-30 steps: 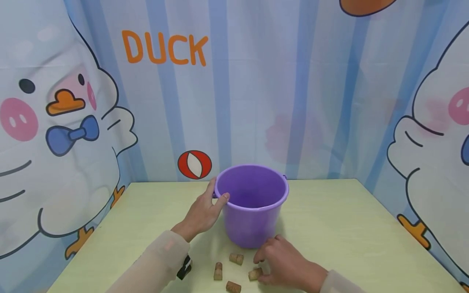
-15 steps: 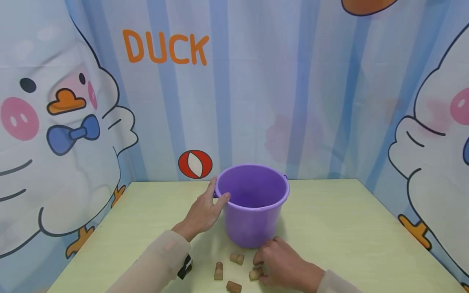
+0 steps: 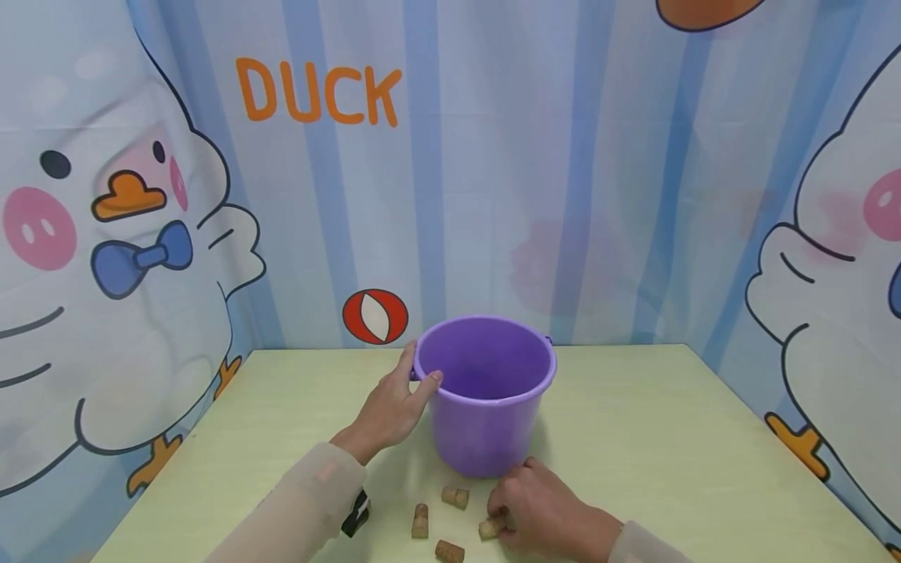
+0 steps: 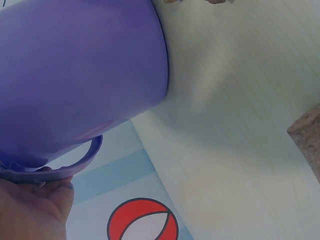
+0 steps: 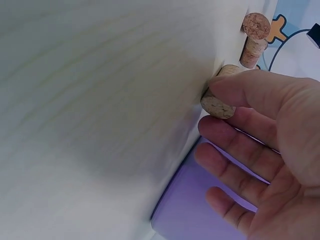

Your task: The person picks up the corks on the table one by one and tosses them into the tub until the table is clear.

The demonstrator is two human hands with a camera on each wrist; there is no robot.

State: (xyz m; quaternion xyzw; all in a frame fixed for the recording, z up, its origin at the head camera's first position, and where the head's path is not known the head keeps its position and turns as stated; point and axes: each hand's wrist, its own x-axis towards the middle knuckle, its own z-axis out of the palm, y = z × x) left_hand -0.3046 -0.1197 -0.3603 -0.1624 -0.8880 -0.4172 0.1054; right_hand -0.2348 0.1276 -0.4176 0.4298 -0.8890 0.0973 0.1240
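Note:
A purple bucket (image 3: 486, 438) stands upright on the pale table. My left hand (image 3: 385, 416) grips its left rim, thumb over the edge; in the left wrist view the fingers lie by the bucket's purple handle (image 4: 75, 169). In front of the bucket, my right hand (image 3: 540, 512) pinches a wine cork (image 3: 489, 528) lying on the table. The right wrist view shows the thumb on this cork (image 5: 218, 107), with the other fingers spread beside it. Three more corks lie to its left: one upper (image 3: 455, 497), one leftmost (image 3: 420, 521), one nearest me (image 3: 450, 551).
The pale table (image 3: 633, 438) extends to both sides of the bucket. Behind and beside it hangs a blue striped curtain (image 3: 493, 195) printed with ducks. A black wrist strap (image 3: 357, 514) shows below the left sleeve.
The right hand's fingers have come down slightly and closed in on the cork. My left hand and the bucket keep their places, as do the other corks.

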